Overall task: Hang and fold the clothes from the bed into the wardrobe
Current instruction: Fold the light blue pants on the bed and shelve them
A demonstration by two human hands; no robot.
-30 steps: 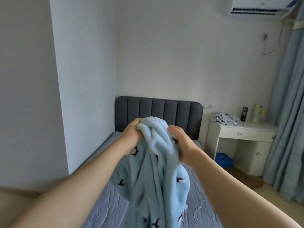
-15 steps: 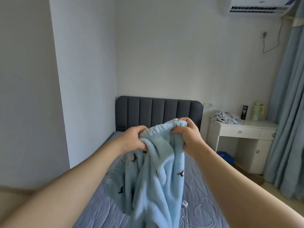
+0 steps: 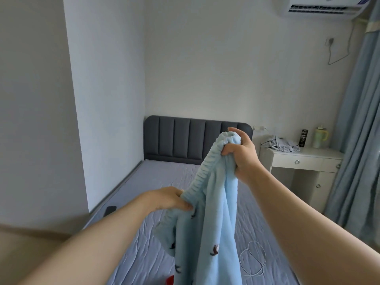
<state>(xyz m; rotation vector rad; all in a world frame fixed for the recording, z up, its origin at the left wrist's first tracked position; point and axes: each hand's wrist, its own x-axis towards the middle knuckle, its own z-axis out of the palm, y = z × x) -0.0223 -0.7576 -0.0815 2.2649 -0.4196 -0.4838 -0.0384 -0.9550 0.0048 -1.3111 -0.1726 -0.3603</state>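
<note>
So both hands are on the fuzzy light-blue pajama pants (image 3: 213,219), held up over the bed (image 3: 156,182). Right hand (image 3: 239,153) has its fingers bunched tight round the elastic waistband up high, left hand (image 3: 168,199) pinches the same waistband lower down, rest hangs.

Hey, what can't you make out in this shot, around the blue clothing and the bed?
Head view:
1. Blue fleece garment: its lower part is cut off by the bottom edge.
2. Red thing at the bottom edge: mostly hidden behind the garment, so it cannot be identified.
3. Black can on the desk: label too small to read.
4. Wardrobe: outside the frame.
</note>
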